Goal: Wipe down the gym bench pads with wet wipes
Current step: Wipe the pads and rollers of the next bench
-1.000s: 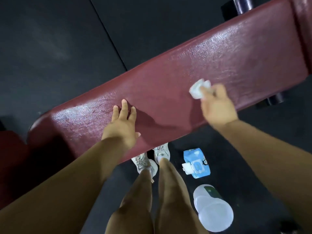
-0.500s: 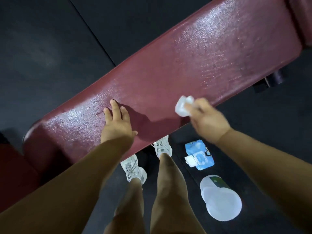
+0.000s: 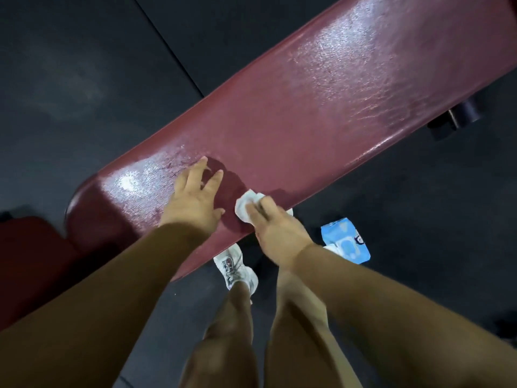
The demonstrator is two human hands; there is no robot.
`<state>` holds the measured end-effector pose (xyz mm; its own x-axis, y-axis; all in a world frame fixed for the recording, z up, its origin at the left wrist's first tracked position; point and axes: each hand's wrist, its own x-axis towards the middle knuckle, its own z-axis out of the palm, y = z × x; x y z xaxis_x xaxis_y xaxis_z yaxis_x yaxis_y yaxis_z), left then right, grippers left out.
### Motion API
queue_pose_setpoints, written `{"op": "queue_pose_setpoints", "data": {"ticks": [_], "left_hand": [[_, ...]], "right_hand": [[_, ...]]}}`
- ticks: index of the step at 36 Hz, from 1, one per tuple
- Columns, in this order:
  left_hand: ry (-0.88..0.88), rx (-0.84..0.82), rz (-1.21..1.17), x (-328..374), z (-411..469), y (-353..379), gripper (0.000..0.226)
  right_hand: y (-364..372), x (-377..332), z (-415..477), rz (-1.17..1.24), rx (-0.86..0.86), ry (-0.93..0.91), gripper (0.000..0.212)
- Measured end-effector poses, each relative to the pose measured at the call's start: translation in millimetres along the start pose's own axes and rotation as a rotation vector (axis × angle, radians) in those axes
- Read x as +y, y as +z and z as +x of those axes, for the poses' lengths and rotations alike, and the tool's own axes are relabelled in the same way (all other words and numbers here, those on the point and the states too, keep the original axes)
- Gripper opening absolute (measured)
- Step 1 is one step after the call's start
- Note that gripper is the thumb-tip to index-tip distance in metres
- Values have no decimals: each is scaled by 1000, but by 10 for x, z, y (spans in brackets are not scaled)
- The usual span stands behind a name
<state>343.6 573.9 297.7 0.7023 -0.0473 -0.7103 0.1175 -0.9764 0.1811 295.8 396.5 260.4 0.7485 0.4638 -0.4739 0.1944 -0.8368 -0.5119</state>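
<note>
Hands: left hand [image 3: 193, 203] lies flat on the maroon padded surface [image 3: 321, 113], fingers spread and straight, holding nothing. Right hand [image 3: 277, 233] has its fingers curled over a wadded white wipe [image 3: 244, 205] and presses it onto the surface at the near edge, just beside the left thumb. Wipe touches the surface; most of it sticks out ahead of the fingertips, and a small bit shows past the near edge.

Surface runs diagonally: rounded end lower left, other end out of frame upper right. Glossy sheen near the rounded end, bigger glossy patch toward the far end, duller stretch between them.

Off the surface:
- blue wipe pack [image 3: 347, 242] on the dark floor [image 3: 84, 79], just off the near edge, partly hidden by the right forearm
- white shoe [image 3: 235, 267] on the floor, toe tucked under the near edge
- second dark red pad [image 3: 28, 247] beyond the rounded end
- black cylinder [image 3: 464, 113] poking out from under the near edge, toward the far end
</note>
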Motion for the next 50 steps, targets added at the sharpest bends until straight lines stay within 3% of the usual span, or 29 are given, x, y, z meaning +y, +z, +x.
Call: {"op": "queue_pose_setpoints", "data": {"ticks": [2, 4, 7, 10, 13, 15, 18, 21, 23, 29, 33, 35, 40, 42, 45, 48, 50], "left_hand": [[-41, 9, -13, -147, -93, 42, 74], [-82, 29, -34, -300, -175, 82, 75], [-131, 62, -81, -539, -268, 153, 78], [-134, 65, -78, -720, -317, 218, 82], [-114, 55, -68, -787, -324, 250, 82], [-113, 53, -89, -788, -317, 258, 79], [-95, 70, -121, -805, -304, 273, 77], [-71, 88, -143, -855, -304, 259, 75], [-71, 105, -136, -892, -312, 240, 74], [-216, 137, -187, -1127, -370, 266, 81], [-205, 118, -201, -1177, -383, 285, 82], [-202, 117, -231, -1173, -381, 279, 82], [-192, 115, -223, -1171, -380, 278, 83], [-188, 110, -225, -1179, -384, 272, 83], [-195, 109, -262, -1196, -386, 250, 82], [-217, 126, -282, -1200, -387, 223, 80], [-262, 145, -292, -1214, -385, 210, 82]], "right_hand": [[-94, 129, 9, -69, -19, -110, 60], [-290, 259, 49, -153, -10, -155, 41], [-566, 501, 116, -217, 229, 141, 21], [-519, 472, 196, -34, 394, 345, 41], [-215, 138, 265, 27, 484, 442, 42], [91, -168, 273, 32, 449, 362, 40], [440, -551, 232, 63, 228, 83, 31], [514, -627, 202, -148, 97, -249, 37], [332, -519, 327, -134, 37, -274, 33], [-553, 49, 865, -126, 437, 300, 43], [-459, -200, 960, -85, 447, 447, 43], [-164, -477, 869, -86, 391, 280, 48], [183, -671, 685, -292, -41, -454, 46], [-56, -621, 829, -370, -48, -600, 46], [-522, -388, 1210, -372, 60, -327, 32], [-920, -203, 1516, -298, 314, 84, 37], [-915, -246, 1606, -225, 388, 261, 42]]}}
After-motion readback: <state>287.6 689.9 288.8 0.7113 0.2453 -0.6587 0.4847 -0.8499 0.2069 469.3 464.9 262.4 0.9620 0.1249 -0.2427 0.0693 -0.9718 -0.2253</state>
